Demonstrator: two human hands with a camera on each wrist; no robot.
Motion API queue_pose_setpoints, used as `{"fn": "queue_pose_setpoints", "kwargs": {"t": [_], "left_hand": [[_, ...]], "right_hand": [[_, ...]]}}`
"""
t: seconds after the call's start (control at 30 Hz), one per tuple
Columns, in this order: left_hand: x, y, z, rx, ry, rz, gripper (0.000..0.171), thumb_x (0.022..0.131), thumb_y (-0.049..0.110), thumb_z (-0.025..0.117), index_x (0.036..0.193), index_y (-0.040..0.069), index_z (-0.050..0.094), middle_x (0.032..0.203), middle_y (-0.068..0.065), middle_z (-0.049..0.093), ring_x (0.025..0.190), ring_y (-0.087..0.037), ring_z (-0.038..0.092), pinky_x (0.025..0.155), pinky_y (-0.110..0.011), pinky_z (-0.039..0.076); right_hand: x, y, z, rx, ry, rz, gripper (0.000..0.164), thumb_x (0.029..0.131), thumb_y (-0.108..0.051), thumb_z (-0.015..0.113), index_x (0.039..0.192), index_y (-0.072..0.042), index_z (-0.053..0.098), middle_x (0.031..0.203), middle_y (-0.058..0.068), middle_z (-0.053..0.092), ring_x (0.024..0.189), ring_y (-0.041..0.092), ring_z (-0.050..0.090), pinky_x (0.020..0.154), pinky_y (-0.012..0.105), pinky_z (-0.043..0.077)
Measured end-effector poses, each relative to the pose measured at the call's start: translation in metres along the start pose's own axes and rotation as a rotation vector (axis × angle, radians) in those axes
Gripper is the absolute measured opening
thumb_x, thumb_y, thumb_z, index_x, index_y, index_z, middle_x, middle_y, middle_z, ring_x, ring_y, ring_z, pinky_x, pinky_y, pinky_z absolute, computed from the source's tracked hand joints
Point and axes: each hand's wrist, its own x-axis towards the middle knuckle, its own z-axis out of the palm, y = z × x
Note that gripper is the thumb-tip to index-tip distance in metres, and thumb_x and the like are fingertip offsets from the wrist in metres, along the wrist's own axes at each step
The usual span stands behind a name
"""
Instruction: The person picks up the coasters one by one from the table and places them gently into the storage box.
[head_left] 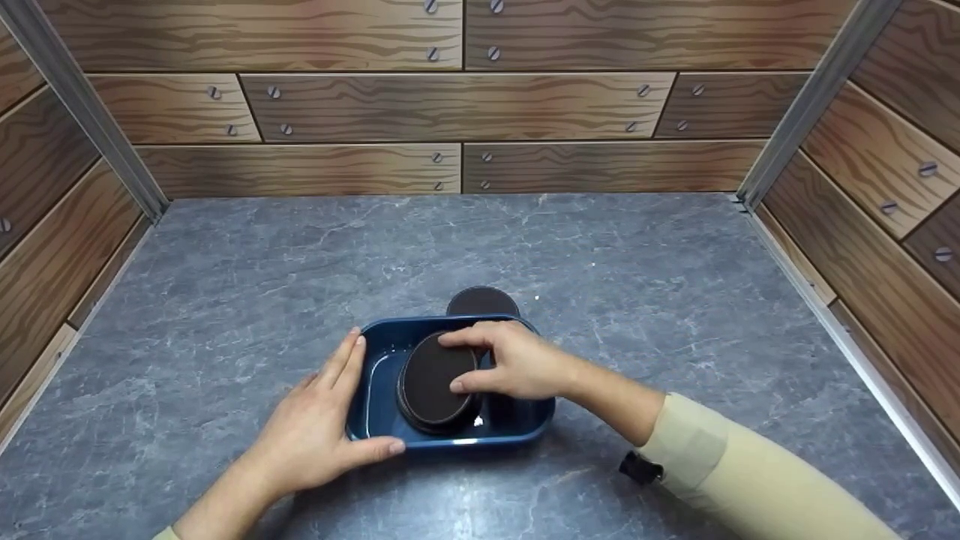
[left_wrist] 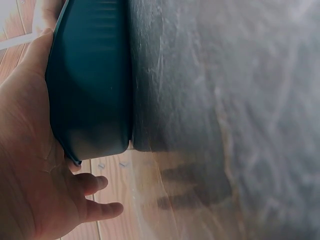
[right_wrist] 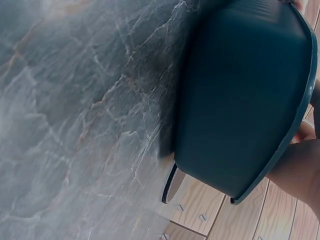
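Observation:
A blue rectangular dish (head_left: 382, 420) stands on the grey table. Inside it is a small stack of round dark coasters (head_left: 433, 381) with stitched edges, the top one tilted. My right hand (head_left: 517, 361) reaches over the dish from the right and pinches the coasters at their right side between thumb and fingers. Against the dish's left end lies my left hand (head_left: 319, 424), fingers straight along the outside and thumb across the near rim. The left wrist view shows that palm beside the dish's outer wall (left_wrist: 92, 75). Another dark coaster (head_left: 484, 300) lies behind the dish, partly hidden by it.
The marbled grey table (head_left: 262, 285) is bounded at the back and sides by wood-print panels (head_left: 457, 105) with metal corner posts (head_left: 105, 127). A light sleeve (head_left: 757, 465) with a black clip (head_left: 641, 468) covers the right forearm.

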Motion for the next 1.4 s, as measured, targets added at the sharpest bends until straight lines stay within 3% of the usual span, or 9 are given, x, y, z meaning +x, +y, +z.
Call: {"fn": "queue_pose_setpoints", "kwargs": {"t": [0.1,0.33,0.57,0.83,0.97,1.1,1.4], "left_hand": [[0.0,0.0,0.0,0.0,0.003,0.001,0.133,0.08,0.092,0.06,0.171,0.006,0.016,0.178,-0.008,0.011,0.14,-0.046,0.051,0.105,-0.072,0.044],[0.0,0.0,-0.001,0.001,-0.001,-0.002,0.133,0.079,0.093,0.058,0.171,0.006,0.014,0.178,-0.008,0.009,0.141,-0.046,0.05,0.105,-0.073,0.044],[-0.001,-0.001,0.0,0.004,0.004,0.001,0.134,0.079,0.093,0.058,0.171,0.007,0.013,0.179,-0.007,0.007,0.139,-0.048,0.051,0.105,-0.073,0.043],[0.0,0.0,-0.001,0.0,-0.016,-0.01,0.132,0.08,0.091,0.06,0.171,0.007,0.012,0.179,-0.007,0.007,0.141,-0.047,0.05,0.106,-0.073,0.043],[0.0,-0.001,-0.001,-0.004,-0.008,0.003,0.132,0.081,0.09,0.061,0.171,0.007,0.013,0.179,-0.008,0.007,0.143,-0.043,0.048,0.107,-0.072,0.043],[0.0,-0.001,0.0,-0.007,-0.009,0.01,0.131,0.081,0.089,0.061,0.171,0.007,0.013,0.179,-0.007,0.007,0.145,-0.04,0.047,0.108,-0.071,0.043],[-0.001,0.0,0.0,-0.003,-0.006,-0.004,0.134,0.079,0.093,0.059,0.171,0.008,0.013,0.179,-0.006,0.007,0.145,-0.043,0.047,0.108,-0.072,0.042]], "right_hand": [[0.0,0.0,0.001,-0.064,-0.008,-0.006,0.063,0.093,-0.035,0.083,0.147,-0.008,0.065,0.142,0.007,0.067,0.13,0.021,0.061,0.112,0.042,0.047],[0.002,-0.001,0.002,-0.159,-0.055,0.025,0.07,0.095,-0.047,0.079,0.152,-0.012,0.06,0.125,0.006,0.068,0.112,0.02,0.062,0.101,0.043,0.051],[0.002,-0.001,0.004,-0.208,-0.125,0.087,0.075,0.096,-0.052,0.077,0.158,-0.016,0.054,0.128,0.006,0.065,0.12,0.023,0.059,0.107,0.046,0.047],[0.004,-0.001,0.005,-0.231,-0.135,0.12,0.077,0.095,-0.05,0.078,0.159,-0.018,0.052,0.134,0.009,0.063,0.124,0.023,0.058,0.109,0.046,0.047],[0.002,-0.001,0.004,-0.238,-0.116,0.125,0.075,0.095,-0.047,0.079,0.158,-0.015,0.053,0.14,0.011,0.062,0.13,0.025,0.057,0.11,0.046,0.047],[-0.001,-0.002,-0.001,-0.24,-0.082,0.105,0.073,0.095,-0.043,0.08,0.155,-0.009,0.055,0.136,0.012,0.065,0.125,0.027,0.061,0.108,0.048,0.049],[-0.007,-0.006,-0.034,-0.182,0.007,0.053,0.072,0.096,-0.043,0.079,0.154,-0.009,0.055,0.121,0.01,0.072,0.111,0.024,0.067,0.099,0.048,0.055]]}}
